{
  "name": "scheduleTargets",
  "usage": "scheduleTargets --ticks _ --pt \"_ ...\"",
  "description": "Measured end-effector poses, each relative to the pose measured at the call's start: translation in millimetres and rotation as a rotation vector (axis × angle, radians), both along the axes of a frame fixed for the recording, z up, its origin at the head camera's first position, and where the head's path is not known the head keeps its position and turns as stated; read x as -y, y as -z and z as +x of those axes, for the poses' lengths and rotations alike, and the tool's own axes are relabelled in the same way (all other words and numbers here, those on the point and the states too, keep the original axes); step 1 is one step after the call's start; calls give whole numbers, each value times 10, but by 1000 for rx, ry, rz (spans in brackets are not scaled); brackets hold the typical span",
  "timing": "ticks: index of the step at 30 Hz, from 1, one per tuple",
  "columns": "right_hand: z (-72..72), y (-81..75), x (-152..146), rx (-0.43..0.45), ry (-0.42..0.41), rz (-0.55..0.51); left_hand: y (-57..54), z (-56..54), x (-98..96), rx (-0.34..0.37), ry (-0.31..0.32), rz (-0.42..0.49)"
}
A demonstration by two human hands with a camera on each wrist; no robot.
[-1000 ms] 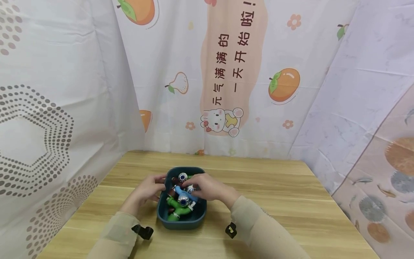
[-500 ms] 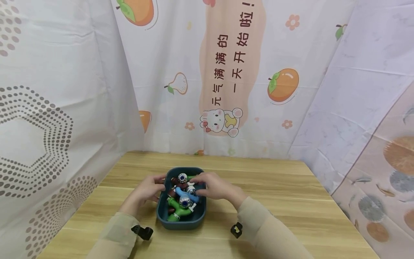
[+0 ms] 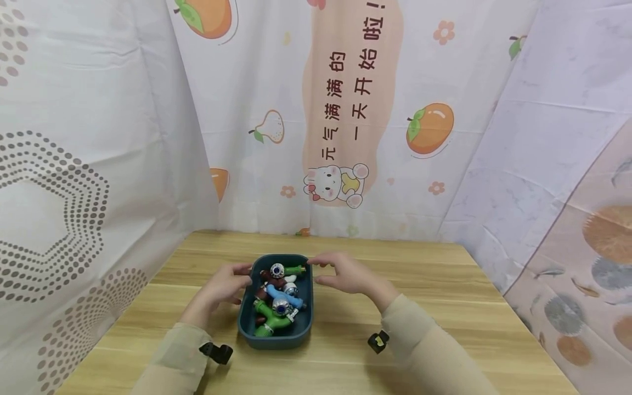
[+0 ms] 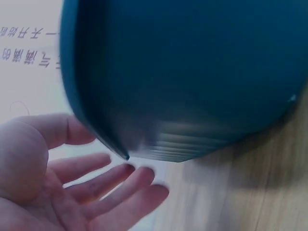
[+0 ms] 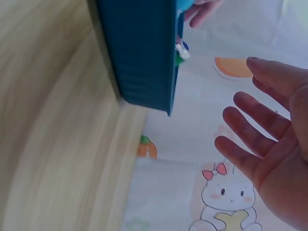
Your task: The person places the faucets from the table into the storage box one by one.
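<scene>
A dark teal bin [image 3: 276, 343] stands on the wooden table. Inside lie a green branched pipe-like piece [image 3: 274, 320], a light-blue piece [image 3: 285, 297], dark red pieces [image 3: 270, 282], a white piece [image 3: 290, 280] and a smaller green piece [image 3: 293, 270]. Round silver knobs with blue centres [image 3: 277, 270] sit among them. At the bin's left side is my left hand [image 3: 221, 286], its thumb by the rim; in the left wrist view its fingers [image 4: 127, 195] extend loosely outside the wall. My right hand [image 3: 348, 273], fingers spread and holding nothing, hovers just right of the bin's far right corner.
The wooden table [image 3: 419, 318] extends widely to the right of the bin. Printed curtains [image 3: 375, 219] hang behind the table and along both sides. A black strap mount [image 3: 217, 353] is on the left wrist, another [image 3: 378, 341] on the right.
My right hand has drawn back out of the bin, moving right and slightly away, its fingers opening. The left hand stays at the bin's left side.
</scene>
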State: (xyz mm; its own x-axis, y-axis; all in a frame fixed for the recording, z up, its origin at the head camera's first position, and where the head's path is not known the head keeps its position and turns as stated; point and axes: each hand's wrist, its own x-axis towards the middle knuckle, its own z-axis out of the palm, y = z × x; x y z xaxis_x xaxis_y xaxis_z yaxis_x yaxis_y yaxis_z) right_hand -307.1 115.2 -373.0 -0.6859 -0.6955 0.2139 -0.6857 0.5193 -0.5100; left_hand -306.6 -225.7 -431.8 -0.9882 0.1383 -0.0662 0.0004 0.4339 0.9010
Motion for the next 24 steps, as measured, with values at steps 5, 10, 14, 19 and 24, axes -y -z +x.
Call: scheduleTargets --ticks 5,10,14,19,24 --pt "-1 -68 -144 -46 14 -21 -62 -27 -2 -154 -34 -231" --pt "19 -139 -290 -113 36 -26 -172 -45 2 -243 -59 -344" --pt "37 -214 -409 -166 57 -40 -277 -43 14 -277 -57 -366" --pt "60 -273 -560 -209 89 -64 -384 -51 44 -335 -56 -409" --pt "58 -233 -742 -273 147 -67 -427 -57 87 -463 -55 -477"
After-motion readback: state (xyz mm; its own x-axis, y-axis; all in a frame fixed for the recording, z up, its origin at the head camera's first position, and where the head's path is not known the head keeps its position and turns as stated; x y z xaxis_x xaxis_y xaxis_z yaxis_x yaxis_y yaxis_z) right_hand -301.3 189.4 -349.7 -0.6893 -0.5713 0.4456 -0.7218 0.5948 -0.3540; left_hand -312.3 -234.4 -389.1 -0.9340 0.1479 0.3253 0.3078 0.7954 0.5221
